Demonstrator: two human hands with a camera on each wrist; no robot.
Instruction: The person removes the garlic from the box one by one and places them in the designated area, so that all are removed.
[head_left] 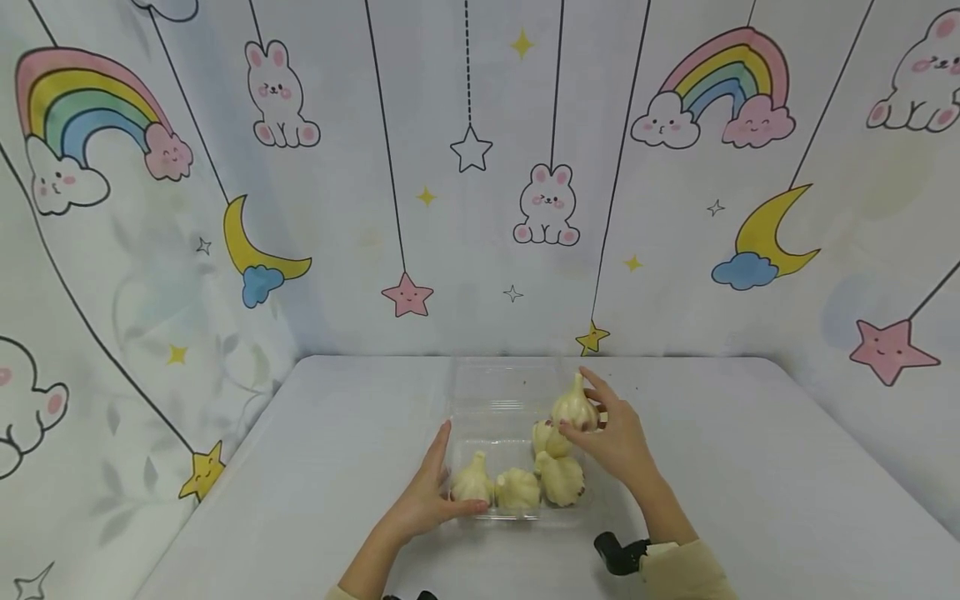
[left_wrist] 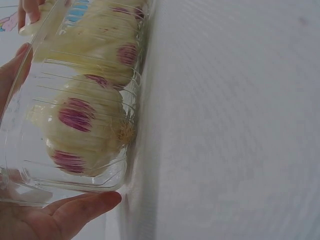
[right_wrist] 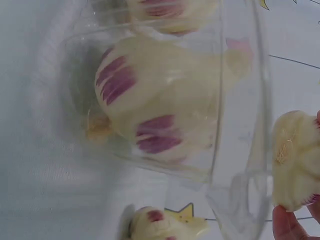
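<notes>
My left hand (head_left: pixel 423 498) rests at the near left corner of a clear plastic box (head_left: pixel 510 515), its fingers extended along the side and thumb across the front rim. My right hand (head_left: pixel 618 433) pinches a pale garlic bulb (head_left: pixel 575 406), stem up, over the box's far right part. Inside the box are several bulbs: one garlic bulb (head_left: pixel 472 482) at the left, another garlic bulb (head_left: pixel 517 490) beside it, others along the right. Purple streaks mark the boxed bulb (left_wrist: pixel 80 125) in the left wrist view. Fingertips (right_wrist: pixel 287 222) touch the held bulb in the right wrist view.
The box's transparent lid (head_left: pixel 502 383) lies folded back toward the table's far edge. In the right wrist view, a further garlic bulb (right_wrist: pixel 160 224) lies outside the box. A white table (head_left: pixel 322 467) stands before a cartoon-printed backdrop (head_left: pixel 480 233).
</notes>
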